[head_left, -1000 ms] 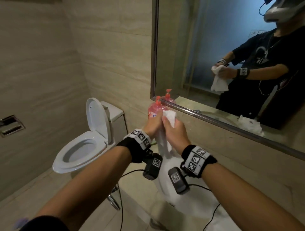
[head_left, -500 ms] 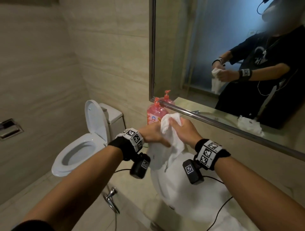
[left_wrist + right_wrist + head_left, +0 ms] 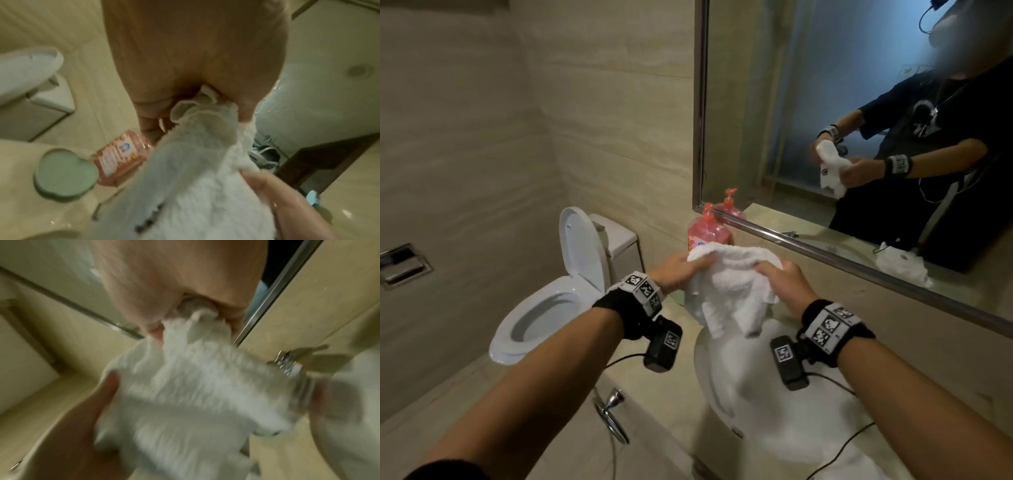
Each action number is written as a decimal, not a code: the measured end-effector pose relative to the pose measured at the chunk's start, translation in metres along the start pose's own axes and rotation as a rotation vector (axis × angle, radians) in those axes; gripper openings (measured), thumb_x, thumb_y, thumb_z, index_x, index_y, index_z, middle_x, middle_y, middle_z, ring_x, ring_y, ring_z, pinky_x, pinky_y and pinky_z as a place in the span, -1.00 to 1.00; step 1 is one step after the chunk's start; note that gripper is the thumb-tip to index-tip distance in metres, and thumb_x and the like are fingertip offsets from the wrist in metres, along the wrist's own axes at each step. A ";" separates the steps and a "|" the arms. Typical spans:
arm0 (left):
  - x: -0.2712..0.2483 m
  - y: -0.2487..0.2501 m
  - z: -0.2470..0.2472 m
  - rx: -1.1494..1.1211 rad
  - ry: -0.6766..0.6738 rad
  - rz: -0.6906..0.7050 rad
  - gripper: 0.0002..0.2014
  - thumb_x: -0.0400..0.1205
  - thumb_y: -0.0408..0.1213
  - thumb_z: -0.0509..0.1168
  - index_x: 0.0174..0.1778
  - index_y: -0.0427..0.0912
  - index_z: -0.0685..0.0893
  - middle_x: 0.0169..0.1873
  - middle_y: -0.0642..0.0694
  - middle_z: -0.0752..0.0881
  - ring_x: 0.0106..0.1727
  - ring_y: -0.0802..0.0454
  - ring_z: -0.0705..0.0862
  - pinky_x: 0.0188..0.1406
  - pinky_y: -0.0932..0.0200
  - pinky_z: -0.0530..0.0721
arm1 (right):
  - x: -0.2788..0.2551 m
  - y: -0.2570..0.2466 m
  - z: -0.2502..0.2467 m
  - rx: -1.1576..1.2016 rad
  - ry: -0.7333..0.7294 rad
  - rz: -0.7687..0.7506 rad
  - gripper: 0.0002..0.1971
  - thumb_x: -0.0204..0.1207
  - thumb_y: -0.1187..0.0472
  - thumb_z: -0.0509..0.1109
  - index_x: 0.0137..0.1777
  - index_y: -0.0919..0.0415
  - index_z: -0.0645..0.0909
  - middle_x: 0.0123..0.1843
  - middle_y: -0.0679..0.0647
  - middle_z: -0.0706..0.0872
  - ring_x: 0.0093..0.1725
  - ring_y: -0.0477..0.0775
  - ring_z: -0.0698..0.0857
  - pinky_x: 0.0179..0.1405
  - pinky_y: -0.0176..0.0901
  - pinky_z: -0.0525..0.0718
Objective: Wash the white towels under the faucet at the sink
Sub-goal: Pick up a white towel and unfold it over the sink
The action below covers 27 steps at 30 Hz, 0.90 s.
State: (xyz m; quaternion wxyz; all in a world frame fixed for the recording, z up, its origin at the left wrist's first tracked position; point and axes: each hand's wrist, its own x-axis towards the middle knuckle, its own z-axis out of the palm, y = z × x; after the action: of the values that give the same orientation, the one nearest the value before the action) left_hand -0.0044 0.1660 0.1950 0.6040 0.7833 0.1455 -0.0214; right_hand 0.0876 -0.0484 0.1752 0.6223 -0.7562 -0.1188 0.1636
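bathroom sink (image 3: 722, 387) below; left hand (image 3: 674, 271) and right hand (image 3: 784, 281) both grip towel (image 3: 732, 284), seemingly wringing; another towel, in the mirror (image 3: 825, 102), waits.

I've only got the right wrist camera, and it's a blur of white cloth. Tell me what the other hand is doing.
Observer: The left hand grips one end of the towel. The right hand grips the other end.
Operator: Report what stands near the left hand.
Observer: A pink soap pump bottle stands just behind it.
Operator: Look for more towels.
Observer: The mirror reflects a second white towel lying on the counter.
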 end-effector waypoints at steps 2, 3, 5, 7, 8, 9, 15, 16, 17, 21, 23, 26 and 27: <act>0.005 0.010 0.016 -0.117 0.036 -0.030 -0.39 0.62 0.30 0.22 0.29 -0.17 0.67 0.14 -0.19 0.79 0.12 -0.17 0.78 0.21 -0.15 0.74 | -0.011 -0.001 0.033 0.048 0.072 -0.071 -0.72 0.59 -0.02 0.48 0.21 0.08 0.71 0.01 0.13 0.87 -0.01 0.14 0.87 -0.11 0.01 0.85; 0.007 0.016 0.023 -0.154 0.054 -0.021 -0.37 0.64 0.32 0.15 0.30 -0.17 0.67 0.14 -0.19 0.79 0.14 -0.18 0.78 0.22 -0.16 0.72 | -0.016 -0.003 0.048 0.028 0.041 -0.118 -0.75 0.60 -0.12 0.45 0.17 -0.03 0.71 -0.03 0.02 0.88 -0.05 0.05 0.87 -0.13 -0.07 0.85; 0.010 0.023 0.037 -0.228 0.078 -0.006 -0.37 0.71 0.27 0.05 0.30 -0.22 0.67 0.17 -0.26 0.77 0.19 -0.21 0.75 0.28 -0.18 0.69 | -0.021 -0.013 0.069 0.013 0.024 -0.184 -0.74 0.67 -0.21 0.34 0.03 -0.05 0.66 -0.13 -0.05 0.86 -0.14 -0.07 0.85 -0.22 -0.25 0.81; 0.008 0.025 0.047 -0.269 0.017 -0.023 -0.37 0.73 0.22 0.05 0.30 -0.29 0.64 0.17 -0.32 0.75 0.20 -0.24 0.74 0.27 -0.17 0.70 | -0.011 -0.023 0.070 -0.018 0.151 -0.139 -0.59 0.71 -0.26 0.24 -0.06 0.08 0.61 -0.14 0.02 0.83 -0.13 0.02 0.83 -0.14 -0.08 0.82; 0.007 0.026 0.050 -0.292 -0.027 -0.020 -0.40 0.73 0.20 0.07 0.30 -0.29 0.64 0.16 -0.31 0.76 0.20 -0.24 0.75 0.26 -0.14 0.71 | -0.007 -0.027 0.067 -0.043 0.196 -0.098 -0.55 0.72 -0.27 0.21 -0.04 0.11 0.64 -0.11 0.06 0.83 -0.09 0.08 0.82 -0.03 0.04 0.82; 0.006 0.028 0.050 -0.300 -0.045 -0.008 -0.44 0.74 0.16 0.08 0.30 -0.28 0.64 0.16 -0.30 0.76 0.20 -0.23 0.75 0.26 -0.12 0.71 | -0.005 -0.028 0.065 -0.043 0.199 -0.083 -0.54 0.72 -0.28 0.19 -0.01 0.10 0.68 -0.13 0.06 0.84 -0.09 0.08 0.83 -0.01 0.06 0.81; -0.002 0.032 0.047 -0.276 -0.007 -0.058 -0.46 0.71 0.08 0.18 0.24 -0.38 0.67 0.10 -0.40 0.76 0.13 -0.30 0.76 0.30 -0.26 0.68 | -0.004 -0.009 0.066 -0.096 0.138 -0.168 -0.54 0.71 -0.31 0.16 0.01 0.03 0.69 -0.13 0.01 0.83 -0.09 0.02 0.83 -0.14 -0.04 0.82; -0.004 0.031 0.049 -0.248 -0.061 -0.049 -0.47 0.65 0.08 0.27 0.25 -0.35 0.67 0.10 -0.37 0.77 0.13 -0.32 0.76 0.29 -0.25 0.69 | 0.000 -0.010 0.059 -0.115 0.125 -0.139 -0.53 0.72 -0.30 0.16 0.06 0.05 0.71 -0.07 0.02 0.84 -0.02 0.06 0.82 -0.05 0.02 0.82; -0.006 0.031 0.048 -0.130 -0.103 -0.009 -0.49 0.58 0.06 0.36 0.25 -0.30 0.68 0.11 -0.33 0.78 0.14 -0.31 0.76 0.28 -0.21 0.70 | 0.004 -0.012 0.050 -0.128 0.101 -0.125 -0.55 0.73 -0.26 0.18 0.10 0.07 0.72 -0.02 0.02 0.84 0.02 0.07 0.81 0.01 0.00 0.80; -0.006 0.026 0.022 0.853 -0.157 0.175 -0.40 0.41 -0.11 0.60 0.32 -0.19 0.59 0.15 -0.13 0.73 0.11 -0.12 0.70 0.08 0.14 0.66 | 0.006 -0.016 0.022 -0.269 -0.107 -0.216 -0.65 0.61 -0.22 0.42 0.05 0.07 0.74 -0.16 -0.13 0.87 -0.18 -0.18 0.82 -0.36 -0.42 0.65; -0.006 0.016 0.008 1.119 -0.114 0.167 -0.42 0.45 -0.21 0.55 0.35 -0.24 0.54 0.16 -0.20 0.71 0.13 -0.18 0.69 0.06 0.12 0.64 | 0.004 -0.018 0.008 -0.466 -0.277 -0.283 -0.50 0.32 -0.33 0.62 0.11 -0.03 0.71 -0.11 -0.28 0.85 -0.16 -0.26 0.80 -0.30 -0.45 0.64; -0.002 0.004 -0.007 1.081 -0.060 0.144 -0.61 0.55 -0.22 0.43 0.30 -0.21 0.63 0.15 -0.21 0.75 0.12 -0.20 0.71 0.15 0.02 0.67 | 0.007 -0.012 -0.002 -0.976 -0.410 -0.376 -0.33 0.25 -0.07 0.75 0.34 0.06 0.62 0.17 -0.09 0.77 0.09 -0.04 0.70 -0.03 -0.29 0.53; 0.000 0.001 -0.012 1.018 -0.055 0.139 -0.66 0.57 -0.19 0.43 0.23 -0.19 0.67 0.11 -0.19 0.77 0.08 -0.18 0.72 0.16 -0.01 0.67 | 0.007 -0.007 -0.002 -1.082 -0.409 -0.378 -0.39 0.32 0.01 0.71 0.35 0.12 0.63 0.20 0.01 0.76 0.12 0.04 0.70 -0.04 -0.28 0.48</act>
State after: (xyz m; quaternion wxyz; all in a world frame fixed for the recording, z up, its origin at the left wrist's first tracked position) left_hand -0.0058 0.1768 0.1996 0.1498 0.9851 0.0482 -0.0697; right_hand 0.0946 -0.0461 0.1819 0.1323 -0.8844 -0.4342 0.1087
